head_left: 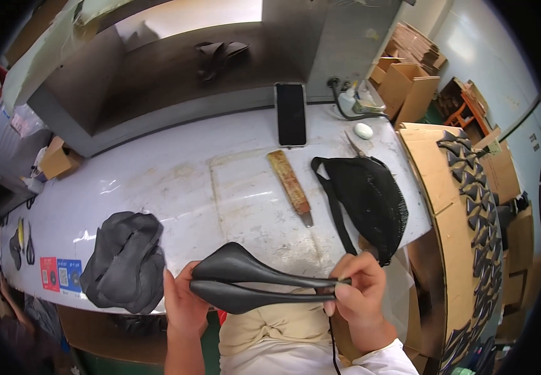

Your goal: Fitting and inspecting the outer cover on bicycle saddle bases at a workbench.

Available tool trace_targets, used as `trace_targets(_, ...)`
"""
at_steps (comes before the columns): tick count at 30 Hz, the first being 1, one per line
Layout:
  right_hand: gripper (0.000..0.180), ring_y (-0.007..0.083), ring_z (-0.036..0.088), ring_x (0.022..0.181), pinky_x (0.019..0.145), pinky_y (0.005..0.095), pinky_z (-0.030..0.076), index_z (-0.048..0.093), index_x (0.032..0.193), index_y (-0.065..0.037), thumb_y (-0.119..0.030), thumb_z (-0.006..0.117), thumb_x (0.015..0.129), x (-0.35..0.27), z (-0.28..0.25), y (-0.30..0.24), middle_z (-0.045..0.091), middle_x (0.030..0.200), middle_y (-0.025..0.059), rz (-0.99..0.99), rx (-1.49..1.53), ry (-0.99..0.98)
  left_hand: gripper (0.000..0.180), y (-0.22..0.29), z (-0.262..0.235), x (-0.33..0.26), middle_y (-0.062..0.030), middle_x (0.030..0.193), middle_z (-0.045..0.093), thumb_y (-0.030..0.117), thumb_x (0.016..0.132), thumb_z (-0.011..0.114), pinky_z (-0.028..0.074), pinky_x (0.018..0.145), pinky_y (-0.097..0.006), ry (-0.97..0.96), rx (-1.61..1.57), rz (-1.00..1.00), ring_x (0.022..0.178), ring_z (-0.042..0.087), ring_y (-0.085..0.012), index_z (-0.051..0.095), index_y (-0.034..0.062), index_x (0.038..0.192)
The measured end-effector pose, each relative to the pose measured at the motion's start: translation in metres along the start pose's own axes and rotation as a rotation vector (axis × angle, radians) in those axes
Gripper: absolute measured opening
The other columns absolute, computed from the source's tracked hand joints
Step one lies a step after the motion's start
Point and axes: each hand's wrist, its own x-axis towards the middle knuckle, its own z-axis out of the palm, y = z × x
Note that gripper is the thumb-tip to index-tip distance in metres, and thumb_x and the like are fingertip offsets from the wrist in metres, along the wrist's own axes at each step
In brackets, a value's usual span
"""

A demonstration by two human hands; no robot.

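Left hand (185,303) curls around the broad end, fingers partly hidden, and right hand (359,289) pinches the narrow end between thumb and fingers, of a smooth black saddle-shaped piece (236,264) with a lengthwise slot, held at the near edge of a pale, scuffed worktable (176,181). On the worktable, in descending size, are a grey open-fronted metal housing (348,50), a crumpled dark-grey bundle (123,262) near the left hand, and a black mesh pouch (370,200) beyond the right. Smaller items are a black-screened phone (291,115), a yellow-brown-handled tool (289,184) with a metal tip, and a white oval object (364,130).
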Motion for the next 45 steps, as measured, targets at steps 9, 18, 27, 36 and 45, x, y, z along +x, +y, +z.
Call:
trace_targets(9,0.017,0.0139,0.065,0.063,0.054,0.0268,0.055,0.053,0.1,0.004,0.011,0.061,0.086,0.014,-0.013,0.035,0.063,0.086,0.0103,0.253,-0.054,0.007,0.036,0.025,-0.005,-0.017,-0.0067,0.103,0.062,0.014,0.085,0.052,0.045,0.086,-0.026,0.081,0.397,0.101,0.096,0.058,-0.0123,0.054,-0.0019,0.118)
trace_targets(18,0.06,0.0267,0.063,0.098,0.083,0.0415,0.051,0.04,0.132,-0.005,-0.01,0.074,0.083,0.008,0.018,0.067,0.058,0.115,0.0138,0.249,0.559,0.064,0.046,-0.008,0.007,-0.022,-0.014,0.11,0.062,0.018,0.081,0.053,0.049,0.085,-0.034,0.032,0.082,0.028,0.098,0.061,-0.0201,0.049,-0.0055,0.12)
trace_targets(27,0.032,0.0141,0.062,0.099,0.089,0.03,0.05,0.062,0.114,0.005,0.004,0.074,0.083,-0.007,0.029,0.076,0.067,0.106,0.0069,0.392,-0.052,-0.198,0.033,-0.021,0.005,-0.026,-0.0125,0.091,0.068,0.023,0.101,0.049,0.049,0.062,-0.029,0.053,0.369,0.034,0.073,0.063,-0.0172,0.061,-0.0069,0.107)
trace_targets(36,0.032,0.0197,0.064,0.068,0.062,0.0331,0.049,0.06,0.109,0.002,-0.027,0.063,0.096,0.003,0.03,0.074,0.066,0.076,0.0105,0.444,-0.539,-0.584,0.019,-0.01,0.004,-0.011,-0.0024,0.078,0.063,0.017,0.096,0.061,0.047,0.063,-0.023,0.201,0.384,0.238,0.067,0.057,-0.0068,0.064,-0.0015,0.099)
trace_targets(45,0.036,0.0359,0.062,0.059,0.056,0.0437,0.049,0.057,0.114,-0.001,-0.033,0.055,0.098,-0.004,0.029,0.055,0.063,0.064,0.0141,0.301,-0.792,-1.097,0.018,0.014,-0.009,0.012,-0.0038,0.074,0.062,0.018,0.097,0.061,0.047,0.06,-0.026,0.276,0.975,0.085,0.062,0.057,-0.0103,0.06,0.0001,0.094)
